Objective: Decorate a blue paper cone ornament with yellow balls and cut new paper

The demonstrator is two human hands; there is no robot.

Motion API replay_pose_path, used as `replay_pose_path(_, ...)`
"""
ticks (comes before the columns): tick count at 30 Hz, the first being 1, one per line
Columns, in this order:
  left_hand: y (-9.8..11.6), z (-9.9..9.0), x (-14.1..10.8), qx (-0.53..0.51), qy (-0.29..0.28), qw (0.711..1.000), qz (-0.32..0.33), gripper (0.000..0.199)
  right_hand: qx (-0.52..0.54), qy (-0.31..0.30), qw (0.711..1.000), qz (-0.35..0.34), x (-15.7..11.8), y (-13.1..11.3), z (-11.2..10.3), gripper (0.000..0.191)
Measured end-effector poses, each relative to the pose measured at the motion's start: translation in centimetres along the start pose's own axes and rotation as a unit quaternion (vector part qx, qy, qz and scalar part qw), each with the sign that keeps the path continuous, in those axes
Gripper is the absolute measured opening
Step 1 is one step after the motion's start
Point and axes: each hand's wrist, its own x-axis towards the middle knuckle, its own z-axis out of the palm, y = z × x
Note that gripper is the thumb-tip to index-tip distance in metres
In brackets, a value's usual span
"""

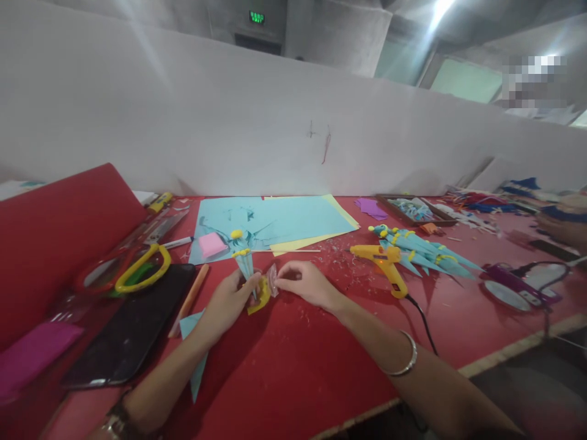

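Observation:
My left hand is closed around the lower part of a light-blue folded-paper figure, which has a yellow knob on top and yellow trim. Below its fingers shows a curved yellow strip; whether the hand grips it too is unclear. My right hand, fingertips pinched together, is at a small translucent pinkish piece just right of the figure. A thin stick lies beyond the hands. By my left forearm rests a pointed blue paper piece, partly covered by the arm.
To the right lie a yellow glue gun with its cord and several finished-looking blue paper figures. Blue paper sheets are at the back. Yellow-handled scissors, a black phone and an orange stick occupy the left.

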Motion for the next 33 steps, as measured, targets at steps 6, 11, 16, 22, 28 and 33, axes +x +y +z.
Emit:
replay_pose_path(6,0.0,0.1,0.0,-0.016,-0.002,1.000,0.003,0.034,-0.033,0.019,0.996,-0.083,-0.2,0.3,0.6,0.009)
replay_pose_path(11,0.2,0.0,0.0,-0.022,-0.016,1.000,-0.008,0.034,-0.175,-0.002,0.978,-0.114,-0.4,0.0,0.1,0.015)
replay_pose_path(16,0.4,0.0,-0.1,-0.027,-0.020,0.999,-0.013,0.032,-0.198,-0.033,0.973,-0.115,-0.2,0.4,-0.2,0.014)
replay_pose_path(22,0.5,0.2,-0.3,-0.024,-0.028,0.999,-0.007,0.033,-0.068,-0.048,0.994,-0.075,-0.4,0.3,0.8,0.026)
replay_pose_path(28,0.6,0.1,-0.3,-0.014,-0.027,1.000,0.002,0.034,-0.044,0.006,0.997,-0.069,-0.8,-0.3,1.3,0.017)
replay_pose_path(33,0.5,0.1,-0.2,-0.002,-0.036,0.999,0.004,0.033,-0.102,-0.024,0.990,-0.093,-0.5,-0.1,1.2,0.014)
